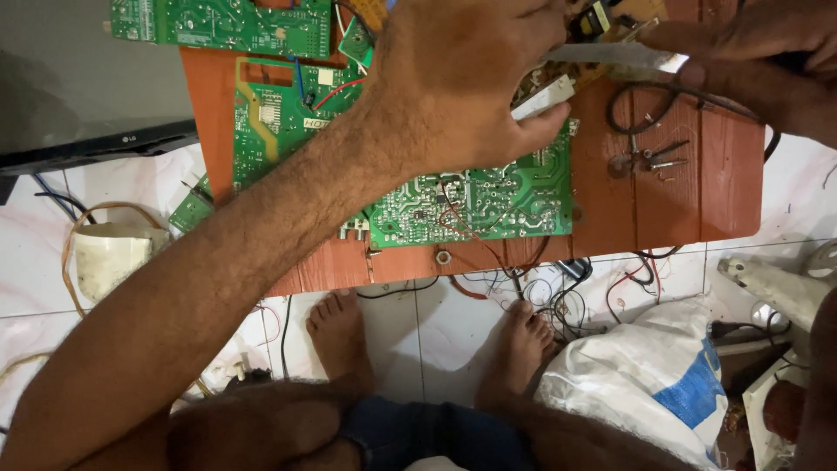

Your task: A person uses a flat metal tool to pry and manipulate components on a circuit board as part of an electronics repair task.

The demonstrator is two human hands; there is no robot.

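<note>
My left hand [471,78] reaches across the red-brown table [689,201], with its fingers closed on a small white bar-shaped piece [545,98]. A pale flat strip [615,55] runs from it to my right hand [750,57] at the top right. That hand is closed around a dark tool [795,61], most of which is hidden; a black cable [649,100] loops away below it. Just under my left hand, near the table's front edge, lies a green circuit board [475,205], solder side up, with thin red wires on it.
Two more green boards [270,113] [227,22] lie at the table's left and back. Small metal pliers [649,159] rest at the right. A dark screen [78,78] stands at the left. On the tiled floor are my bare feet [340,336], tangled wires [558,292], a white sack [645,375] and a white pot [109,253].
</note>
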